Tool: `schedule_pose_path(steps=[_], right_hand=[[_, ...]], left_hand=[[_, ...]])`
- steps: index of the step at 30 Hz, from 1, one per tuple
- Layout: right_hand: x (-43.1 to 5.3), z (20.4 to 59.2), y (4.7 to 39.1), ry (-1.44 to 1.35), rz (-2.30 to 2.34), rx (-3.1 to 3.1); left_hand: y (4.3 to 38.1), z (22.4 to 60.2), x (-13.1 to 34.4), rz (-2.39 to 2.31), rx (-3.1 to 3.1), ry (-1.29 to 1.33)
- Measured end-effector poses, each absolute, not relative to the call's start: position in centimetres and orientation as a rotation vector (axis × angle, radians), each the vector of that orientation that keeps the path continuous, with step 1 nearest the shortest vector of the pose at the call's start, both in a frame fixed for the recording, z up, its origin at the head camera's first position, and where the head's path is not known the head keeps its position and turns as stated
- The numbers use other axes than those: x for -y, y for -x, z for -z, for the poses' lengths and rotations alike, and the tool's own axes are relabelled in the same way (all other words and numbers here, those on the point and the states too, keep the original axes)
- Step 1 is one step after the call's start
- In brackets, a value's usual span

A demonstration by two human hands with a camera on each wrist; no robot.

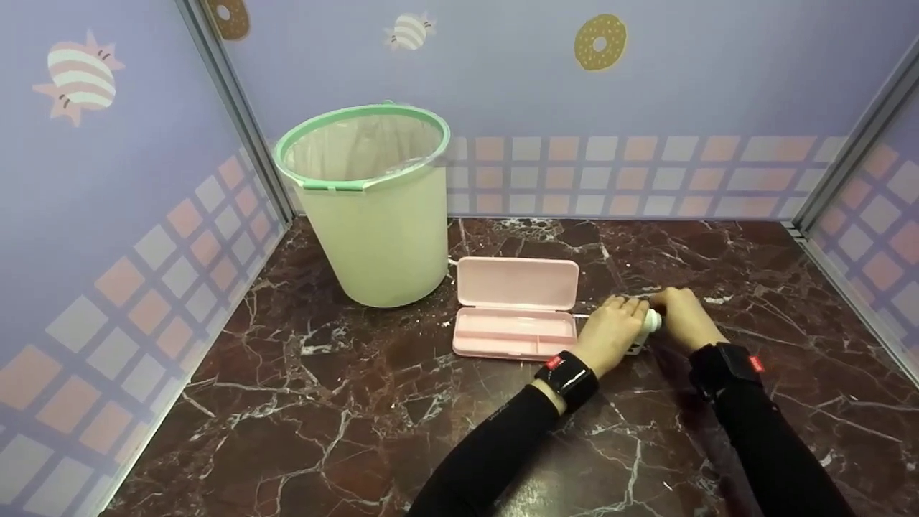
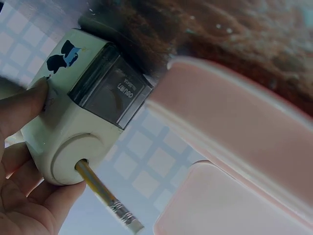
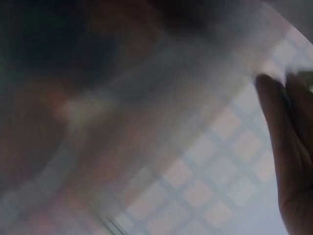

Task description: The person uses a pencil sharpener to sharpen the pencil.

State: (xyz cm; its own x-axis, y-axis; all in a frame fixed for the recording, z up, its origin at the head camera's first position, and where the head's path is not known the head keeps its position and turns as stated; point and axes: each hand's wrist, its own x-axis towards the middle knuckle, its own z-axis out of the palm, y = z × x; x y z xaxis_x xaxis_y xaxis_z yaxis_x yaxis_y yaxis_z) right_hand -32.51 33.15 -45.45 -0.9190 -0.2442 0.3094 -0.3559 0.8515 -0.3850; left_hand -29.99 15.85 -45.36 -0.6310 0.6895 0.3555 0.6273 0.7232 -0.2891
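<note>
My left hand point(image 1: 612, 332) grips a pale crank pencil sharpener point(image 2: 61, 117) with a dark see-through shavings drawer point(image 2: 120, 90). A yellow pencil point(image 2: 101, 190) is stuck into the round hole in its face, eraser end outward. On the sharpener's other side, my right hand point(image 1: 687, 317) has its fingers curled together at the crank end; the crank itself is hidden. In the blurred right wrist view, the fingertips point(image 3: 266, 83) are bunched at the right edge. Just left of the sharpener lies an open pink pencil case point(image 1: 517, 283), its lid raised toward the back.
Behind and left of the pencil case stands a tall pale bin point(image 1: 380, 237) with a green rim and a clear liner. Patterned panels point(image 1: 646, 108) wall in the dark red marble-look table point(image 1: 344, 445) at the back and sides.
</note>
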Motion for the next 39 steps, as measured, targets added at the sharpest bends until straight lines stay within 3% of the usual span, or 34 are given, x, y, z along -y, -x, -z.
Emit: schedule_pose_path(steps=[12, 39], right_hand=[[-33.7, 46.3, 31.9, -0.557, -0.680, 2.871], [-33.1, 45.3, 26.8, -0.554, -0.719, 2.827]], left_hand=[[29.7, 45.8, -16.0, -0.214, 2.482, 1.005], [29.6, 45.5, -16.3, -0.262, 2.489, 0.933]])
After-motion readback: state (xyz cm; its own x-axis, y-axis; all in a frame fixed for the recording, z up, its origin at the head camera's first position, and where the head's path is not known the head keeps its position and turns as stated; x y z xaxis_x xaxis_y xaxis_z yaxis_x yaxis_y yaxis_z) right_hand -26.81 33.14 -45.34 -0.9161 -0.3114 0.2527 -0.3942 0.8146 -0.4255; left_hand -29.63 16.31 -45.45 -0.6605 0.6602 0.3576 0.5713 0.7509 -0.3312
